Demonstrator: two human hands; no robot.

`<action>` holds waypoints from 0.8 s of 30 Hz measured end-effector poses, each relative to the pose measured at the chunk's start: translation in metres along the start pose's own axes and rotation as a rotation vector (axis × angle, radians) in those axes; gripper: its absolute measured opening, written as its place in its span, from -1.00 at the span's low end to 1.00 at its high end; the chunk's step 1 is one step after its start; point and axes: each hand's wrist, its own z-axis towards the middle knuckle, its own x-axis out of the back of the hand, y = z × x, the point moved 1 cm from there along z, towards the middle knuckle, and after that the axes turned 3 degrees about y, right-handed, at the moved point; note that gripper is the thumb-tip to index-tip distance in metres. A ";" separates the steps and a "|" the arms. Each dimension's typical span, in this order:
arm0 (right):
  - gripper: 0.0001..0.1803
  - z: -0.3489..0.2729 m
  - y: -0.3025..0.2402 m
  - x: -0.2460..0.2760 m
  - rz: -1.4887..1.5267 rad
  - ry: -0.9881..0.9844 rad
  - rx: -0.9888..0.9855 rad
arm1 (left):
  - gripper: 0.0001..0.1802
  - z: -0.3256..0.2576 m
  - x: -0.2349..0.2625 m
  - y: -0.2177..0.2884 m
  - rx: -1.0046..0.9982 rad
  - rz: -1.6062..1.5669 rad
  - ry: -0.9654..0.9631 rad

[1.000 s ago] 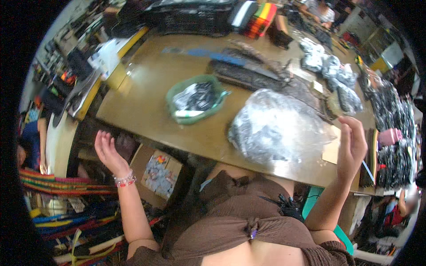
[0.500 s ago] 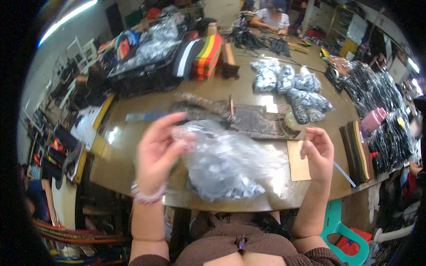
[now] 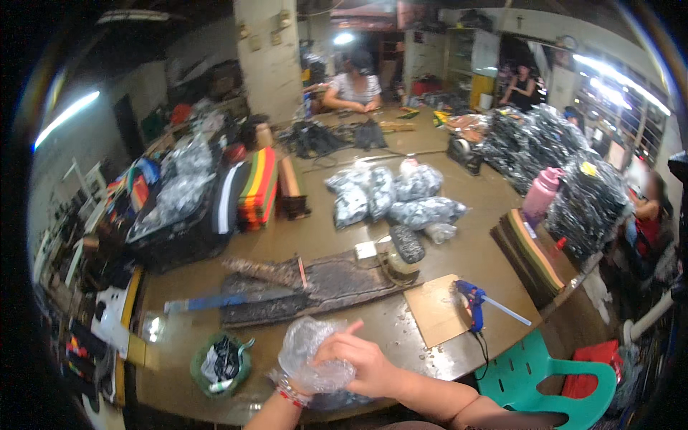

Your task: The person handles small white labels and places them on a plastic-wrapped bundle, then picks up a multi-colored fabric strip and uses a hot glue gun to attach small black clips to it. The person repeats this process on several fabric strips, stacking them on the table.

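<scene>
Close to the near table edge, a clear plastic bag [image 3: 295, 344] is bunched up between my hands. My left hand [image 3: 307, 380], beaded bracelets at its wrist, holds the bag from below, its fingers mostly hidden by plastic and by the other hand. Over the top comes my right hand [image 3: 369, 362], its fingers curled round the gathered plastic and one finger pointing out. The lower part of the bag rests near the table edge, largely covered by my hands. To the left of them stands a green bowl [image 3: 242, 374] with black and white plastic scraps inside.
Beyond my hands lie a dark worn board [image 3: 344, 276] and a glass jar [image 3: 398, 269]. A blue glue gun [image 3: 469, 301] rests by a tan card [image 3: 430, 315]. Filled clear bags [image 3: 380, 193], strip stacks [image 3: 258, 190] and a pink bottle [image 3: 541, 197] stand farther off. A green chair [image 3: 552, 373] is at right.
My hands have come together from wide apart and now gather the clear bag between them. My view has tilted up, showing more of the room; the bowl and glue gun now show plainly.
</scene>
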 end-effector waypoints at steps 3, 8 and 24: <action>-0.45 -0.023 -0.003 0.016 -0.132 0.067 -0.088 | -0.48 0.011 -0.014 -0.021 0.121 0.289 -0.223; -0.40 -0.085 0.008 0.018 -0.239 0.322 -0.344 | -0.61 0.007 -0.033 -0.050 -0.087 0.557 -0.095; -0.17 -0.090 0.060 -0.032 -0.455 -0.192 -0.722 | -0.60 0.022 -0.051 -0.070 0.067 -0.232 0.314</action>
